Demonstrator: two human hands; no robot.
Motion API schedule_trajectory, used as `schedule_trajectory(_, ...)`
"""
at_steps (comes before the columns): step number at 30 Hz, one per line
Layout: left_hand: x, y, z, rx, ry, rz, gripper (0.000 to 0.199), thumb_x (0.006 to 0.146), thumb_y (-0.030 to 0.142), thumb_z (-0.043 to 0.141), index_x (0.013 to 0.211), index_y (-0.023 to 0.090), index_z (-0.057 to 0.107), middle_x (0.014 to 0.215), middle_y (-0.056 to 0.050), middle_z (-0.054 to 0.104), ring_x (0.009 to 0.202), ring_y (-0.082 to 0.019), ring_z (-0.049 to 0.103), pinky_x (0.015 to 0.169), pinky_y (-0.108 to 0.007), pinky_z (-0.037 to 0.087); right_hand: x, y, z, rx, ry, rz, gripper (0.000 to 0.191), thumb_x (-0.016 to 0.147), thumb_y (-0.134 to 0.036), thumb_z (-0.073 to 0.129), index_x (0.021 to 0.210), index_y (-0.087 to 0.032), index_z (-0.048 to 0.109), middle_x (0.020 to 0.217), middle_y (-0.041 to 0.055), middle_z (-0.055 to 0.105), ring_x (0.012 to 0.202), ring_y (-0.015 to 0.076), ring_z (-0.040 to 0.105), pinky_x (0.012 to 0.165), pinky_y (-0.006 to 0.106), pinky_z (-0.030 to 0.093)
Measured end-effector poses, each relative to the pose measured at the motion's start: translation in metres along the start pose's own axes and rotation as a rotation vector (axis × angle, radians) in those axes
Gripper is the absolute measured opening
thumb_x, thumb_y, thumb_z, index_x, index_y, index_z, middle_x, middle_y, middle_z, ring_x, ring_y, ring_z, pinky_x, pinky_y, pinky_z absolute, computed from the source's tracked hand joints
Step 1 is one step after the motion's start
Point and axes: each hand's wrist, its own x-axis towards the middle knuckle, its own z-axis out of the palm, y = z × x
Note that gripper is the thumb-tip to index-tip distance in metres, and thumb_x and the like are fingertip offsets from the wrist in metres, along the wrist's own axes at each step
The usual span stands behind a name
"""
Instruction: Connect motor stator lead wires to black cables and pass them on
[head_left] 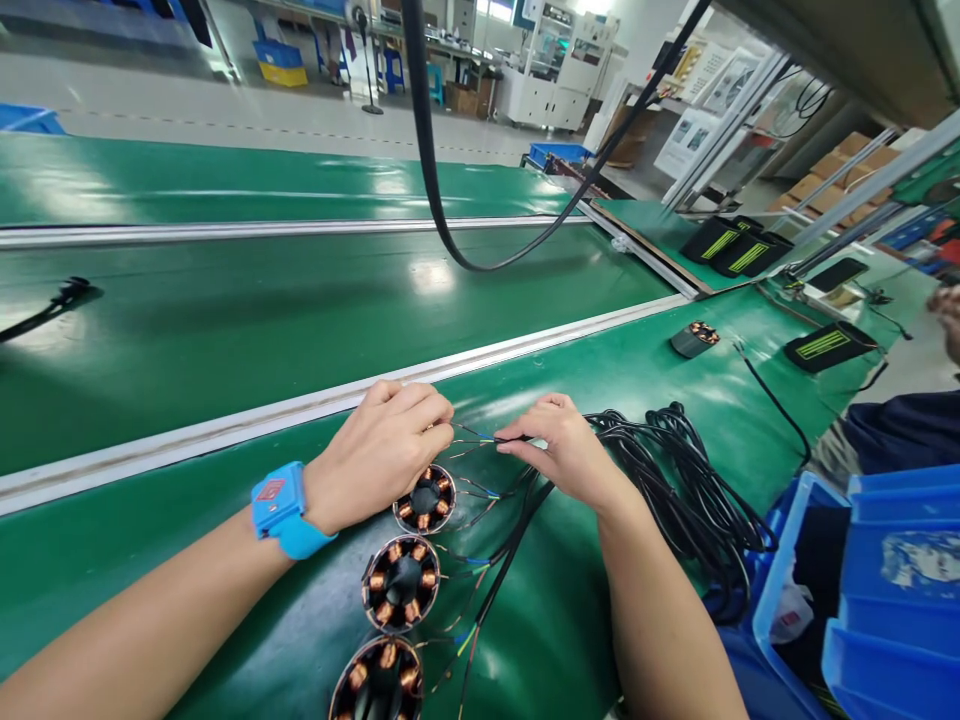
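Note:
My left hand (401, 440), with a blue band on its wrist, is closed above the farthest of three copper-wound stators (425, 499), its fingertips pinched at thin wires. The middle stator (401, 583) and the nearest one (377, 685) stand in a row toward me, with wires beside their right sides. My right hand (559, 445) pinches the end of a black cable (514, 439), whose thin coloured wires point toward my left hand. Other black cables with stripped blue, yellow-green and brown ends lie below it.
Coiled black cables (667, 480) lie right of my right hand. Blue bins (892, 590) stand at the lower right. Another stator (694, 339) and black cylinders (830, 345) are farther right. A black cable (465, 262) hangs over the conveyor. A person's hand (949, 315) shows at the right edge.

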Motion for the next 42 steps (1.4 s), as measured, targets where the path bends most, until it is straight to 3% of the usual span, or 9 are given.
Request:
schedule_trajectory(6, -0.006, -0.003, -0.001, -0.060, -0.004, -0.084, 0.028, 0.110, 0.023, 0.049, 0.087, 0.017, 0.064, 0.096, -0.005, 0.058, 0.096, -0.025, 0.051, 0.077, -0.040, 0.029, 0.001, -0.002, 0.002, 0.001, 0.013, 0.011, 0.006, 0.095, -0.025, 0.078, 0.100, -0.023, 0.076, 0.093, -0.0016, 0.078, 0.084, 0.0159, 0.068, 0.097, 0.038, 0.036)
schedule_trajectory(9, -0.012, -0.005, -0.010, -0.124, -0.009, -0.164, 0.028, 0.111, 0.038, 0.050, 0.100, 0.021, 0.070, 0.103, -0.006, 0.058, 0.095, -0.026, 0.050, 0.077, -0.039, 0.029, -0.002, -0.010, -0.009, 0.042, 0.071, 0.049, 0.015, 0.094, -0.029, 0.080, 0.108, -0.025, 0.076, 0.103, 0.0017, 0.078, 0.098, 0.0211, 0.068, 0.096, 0.039, 0.041)
schedule_trajectory(11, -0.015, -0.003, -0.019, -0.226, -0.041, -0.162, 0.028, 0.111, 0.043, 0.051, 0.105, 0.023, 0.069, 0.104, -0.004, 0.057, 0.094, -0.023, 0.051, 0.080, -0.038, 0.031, -0.006, -0.018, -0.021, 0.128, 0.095, 0.074, 0.015, 0.093, -0.035, 0.080, 0.105, -0.025, 0.077, 0.101, 0.0027, 0.078, 0.095, 0.0207, 0.068, 0.088, 0.036, 0.047)
schedule_trajectory(15, -0.016, 0.007, -0.029, -0.418, -0.150, -0.113, 0.029, 0.112, 0.045, 0.049, 0.103, 0.027, 0.070, 0.096, 0.001, 0.056, 0.092, -0.019, 0.050, 0.081, -0.034, 0.032, -0.010, -0.028, -0.033, 0.286, -0.116, 0.086, 0.019, 0.087, -0.038, 0.085, 0.098, -0.025, 0.079, 0.093, 0.0009, 0.077, 0.083, 0.0172, 0.069, 0.074, 0.030, 0.051)
schedule_trajectory(20, -0.014, 0.019, -0.023, -0.437, -0.199, -0.116, 0.028, 0.112, 0.041, 0.048, 0.104, 0.024, 0.070, 0.093, 0.000, 0.056, 0.089, -0.021, 0.048, 0.078, -0.035, 0.031, -0.006, -0.027, -0.018, 0.246, -0.341, 0.070, 0.018, 0.082, -0.025, 0.090, 0.097, -0.023, 0.079, 0.088, -0.0017, 0.077, 0.078, 0.0153, 0.066, 0.071, 0.028, 0.047)
schedule_trajectory(27, -0.008, 0.027, -0.027, -0.262, -0.209, 0.084, 0.032, 0.112, 0.020, 0.042, 0.090, 0.016, 0.065, 0.081, -0.002, 0.053, 0.079, -0.022, 0.041, 0.073, -0.039, 0.025, -0.005, -0.029, -0.019, 0.244, -0.304, 0.090, 0.008, 0.088, -0.022, 0.084, 0.087, -0.019, 0.077, 0.079, -0.0020, 0.073, 0.071, 0.0121, 0.063, 0.066, 0.024, 0.042)
schedule_trajectory(36, -0.012, 0.029, -0.027, -0.278, -0.231, -0.087, 0.030, 0.112, 0.029, 0.043, 0.096, 0.020, 0.067, 0.089, -0.003, 0.057, 0.085, -0.023, 0.048, 0.073, -0.039, 0.029, -0.008, -0.031, -0.024, 0.288, -0.339, 0.122, 0.011, 0.085, -0.025, 0.087, 0.091, -0.020, 0.079, 0.081, -0.0017, 0.075, 0.072, 0.0120, 0.066, 0.066, 0.022, 0.044)
schedule_trajectory(38, -0.016, 0.022, -0.031, -0.311, -0.260, -0.121, 0.032, 0.114, 0.039, 0.040, 0.103, 0.023, 0.066, 0.101, -0.003, 0.061, 0.092, -0.023, 0.054, 0.078, -0.040, 0.034, -0.008, -0.029, -0.029, 0.354, -0.262, 0.128, 0.014, 0.089, -0.031, 0.084, 0.097, -0.021, 0.079, 0.085, -0.0010, 0.075, 0.076, 0.0123, 0.068, 0.070, 0.022, 0.047)
schedule_trajectory(42, -0.030, -0.001, -0.033, -0.178, -0.253, -0.219, 0.044, 0.110, 0.060, 0.037, 0.122, 0.026, 0.062, 0.124, -0.009, 0.059, 0.107, -0.031, 0.058, 0.085, -0.045, 0.043, -0.007, -0.016, -0.027, 0.262, 0.086, 0.204, 0.018, 0.103, -0.033, 0.064, 0.097, -0.021, 0.076, 0.094, 0.0008, 0.076, 0.087, 0.0143, 0.068, 0.080, 0.026, 0.048)
